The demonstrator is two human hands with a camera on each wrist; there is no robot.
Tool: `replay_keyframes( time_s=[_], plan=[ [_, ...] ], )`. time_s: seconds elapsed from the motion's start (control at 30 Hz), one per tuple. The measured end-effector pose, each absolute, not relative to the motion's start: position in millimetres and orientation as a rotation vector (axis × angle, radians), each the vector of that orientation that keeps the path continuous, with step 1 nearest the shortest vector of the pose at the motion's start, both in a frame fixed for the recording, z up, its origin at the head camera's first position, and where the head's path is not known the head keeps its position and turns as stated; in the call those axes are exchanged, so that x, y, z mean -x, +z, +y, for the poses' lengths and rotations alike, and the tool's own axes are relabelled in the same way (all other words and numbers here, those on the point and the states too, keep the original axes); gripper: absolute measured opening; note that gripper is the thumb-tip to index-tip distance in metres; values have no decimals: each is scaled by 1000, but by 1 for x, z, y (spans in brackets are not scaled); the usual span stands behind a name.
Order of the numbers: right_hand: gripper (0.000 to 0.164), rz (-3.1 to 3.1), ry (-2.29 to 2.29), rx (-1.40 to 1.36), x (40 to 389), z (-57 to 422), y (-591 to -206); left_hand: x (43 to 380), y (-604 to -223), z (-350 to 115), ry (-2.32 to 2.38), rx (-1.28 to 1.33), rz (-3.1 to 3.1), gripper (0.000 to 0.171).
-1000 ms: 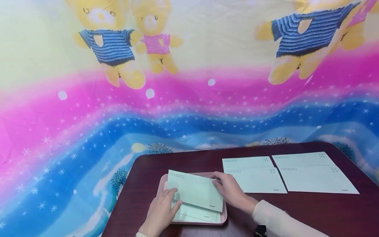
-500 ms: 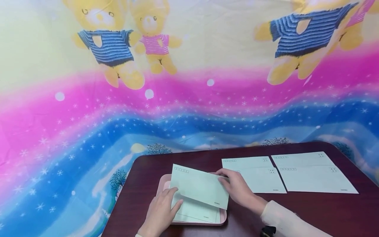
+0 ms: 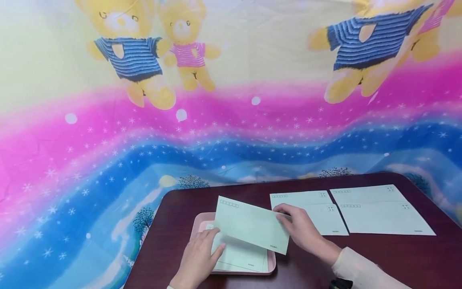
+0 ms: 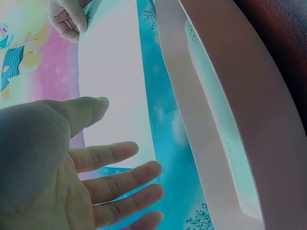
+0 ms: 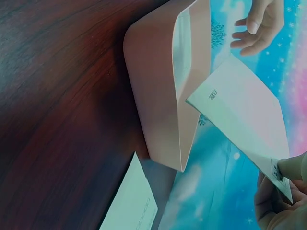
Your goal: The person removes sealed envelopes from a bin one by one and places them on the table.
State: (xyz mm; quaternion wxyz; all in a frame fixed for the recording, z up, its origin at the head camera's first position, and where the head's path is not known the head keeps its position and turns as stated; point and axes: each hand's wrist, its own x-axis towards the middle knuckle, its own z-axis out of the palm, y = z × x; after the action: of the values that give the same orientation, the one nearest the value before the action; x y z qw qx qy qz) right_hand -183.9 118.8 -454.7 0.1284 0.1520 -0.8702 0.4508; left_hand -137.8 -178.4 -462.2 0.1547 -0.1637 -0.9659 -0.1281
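A person's right hand (image 3: 301, 230) pinches the stamp-box end of a pale green envelope (image 3: 252, 224) between thumb and fingers, the grip closed on that short edge, and holds the envelope tilted in the air over the right part of a pink tray (image 3: 199, 225). In the right wrist view the envelope's far corner hangs clear of the tray's rim, with the fingers (image 5: 292, 168) clamped on the near end. The left hand (image 3: 197, 259) lies relaxed and flat at the tray's front left, its fingers straight, resting on the stack of envelopes (image 3: 238, 257) that lies inside the tray; its grip is open and holds nothing. The left wrist view shows those fingers (image 4: 120, 187) spread below the lifted envelope, apart from it. The tray sits at the front left of a dark red wooden worktop (image 3: 397, 253). To the right, two overlapping pairs of envelopes (image 3: 379, 212) lie face up side by side on the worktop, the nearer pair just beside the right hand. A bright cloth (image 3: 231, 120) printed with teddy bears, stars and pink and blue bands hangs behind the worktop.
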Motion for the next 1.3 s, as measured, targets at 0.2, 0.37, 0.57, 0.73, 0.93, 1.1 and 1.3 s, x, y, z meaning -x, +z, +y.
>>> replay_keyframes(
  time_s=[0.2,0.37,0.57,0.73,0.93,1.1,1.3],
  plan=[
    [19,-2535,1269,-428,179,131,-452,138,-462,-174,-360,501,-2769,43],
    [19,-2539,1249,-416,173,141,-451,138,-462,-169,-341,536,-2736,42],
    [18,-2511,1199,-441,168,154,-450,139,-460,-164,-309,559,-2738,43],
    [16,-2489,1144,-441,165,167,-450,139,-460,-159,-323,575,-2744,43],
    [16,-2531,1077,-379,160,183,-448,137,-460,-153,-343,589,-2755,43],
    [16,-2572,1070,-341,153,194,-448,136,-463,-146,-346,619,-2755,42],
    [14,-2545,1014,-333,148,207,-449,134,-464,-139,-330,641,-2782,44]
  ],
)
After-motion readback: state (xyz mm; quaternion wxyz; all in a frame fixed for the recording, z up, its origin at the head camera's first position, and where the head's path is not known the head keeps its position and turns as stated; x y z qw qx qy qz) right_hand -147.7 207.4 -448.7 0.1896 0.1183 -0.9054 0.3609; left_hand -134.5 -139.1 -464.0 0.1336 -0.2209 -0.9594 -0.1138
